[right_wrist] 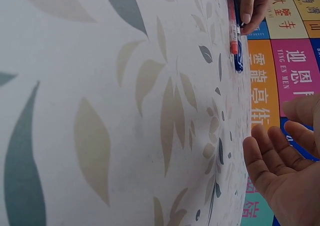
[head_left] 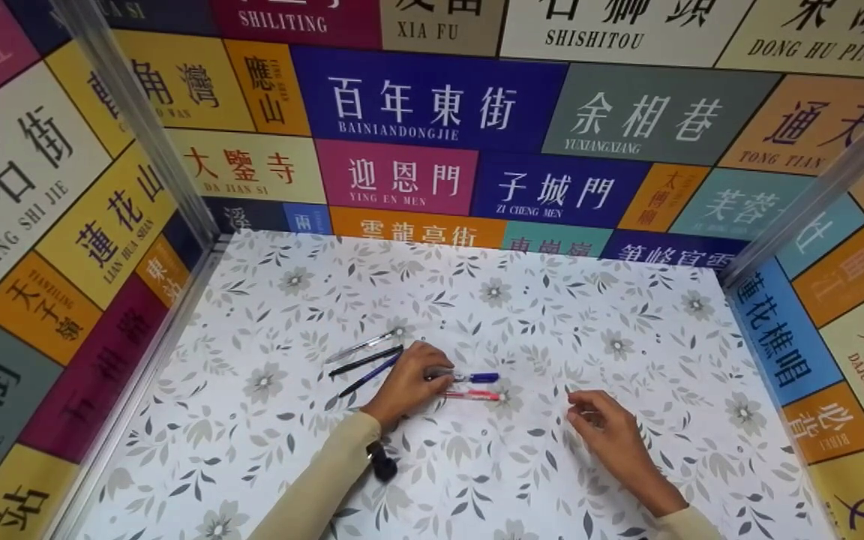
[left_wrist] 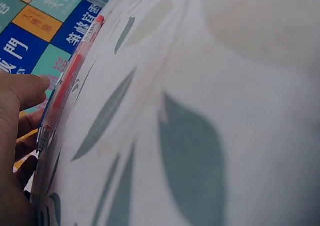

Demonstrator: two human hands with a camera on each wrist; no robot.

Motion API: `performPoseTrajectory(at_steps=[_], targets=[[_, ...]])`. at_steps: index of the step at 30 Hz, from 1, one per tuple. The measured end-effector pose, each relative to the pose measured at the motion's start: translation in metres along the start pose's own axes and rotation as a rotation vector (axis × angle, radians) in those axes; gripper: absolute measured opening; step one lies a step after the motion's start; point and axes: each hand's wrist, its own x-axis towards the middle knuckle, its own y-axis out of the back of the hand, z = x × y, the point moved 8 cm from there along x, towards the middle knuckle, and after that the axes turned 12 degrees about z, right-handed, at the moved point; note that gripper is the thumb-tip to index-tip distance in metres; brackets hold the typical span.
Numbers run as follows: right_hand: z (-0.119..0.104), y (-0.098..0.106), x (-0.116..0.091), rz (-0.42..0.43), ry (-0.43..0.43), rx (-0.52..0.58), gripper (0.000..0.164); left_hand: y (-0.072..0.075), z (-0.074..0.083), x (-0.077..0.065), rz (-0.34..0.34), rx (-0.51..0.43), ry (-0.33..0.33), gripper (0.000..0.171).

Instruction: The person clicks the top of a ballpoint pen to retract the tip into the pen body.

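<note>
My left hand [head_left: 411, 379] is low over the table, its thumb and fingers pinching the near end of a blue-capped pen [head_left: 483, 377]. Right beside that lies a red pen [head_left: 477, 394], clear-barrelled in the left wrist view, where the left fingers [left_wrist: 31, 93] show behind it. To the left of this hand are a clear pen [head_left: 363, 346], a black pen [head_left: 361, 362] and a dark blue pen [head_left: 364, 379], partly covered by the hand. My right hand [head_left: 616, 435] hovers to the right of the pens, fingers loosely bent and holding nothing.
A white cloth with grey flowers and leaves [head_left: 552, 315] covers the table. Colourful panels with Chinese place names [head_left: 432, 97] wall in the back and both sides. Clear upright corner strips [head_left: 147, 120] stand at the back corners. A dark band [head_left: 381, 461] is on the left wrist.
</note>
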Motion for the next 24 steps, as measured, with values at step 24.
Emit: performPoseTrajectory(at_steps=[24], targets=[[-0.002, -0.005, 0.002, 0.013, 0.001, 0.03, 0.03, -0.003, 0.007, 0.003, -0.051, 0.167, -0.091, 0.01]])
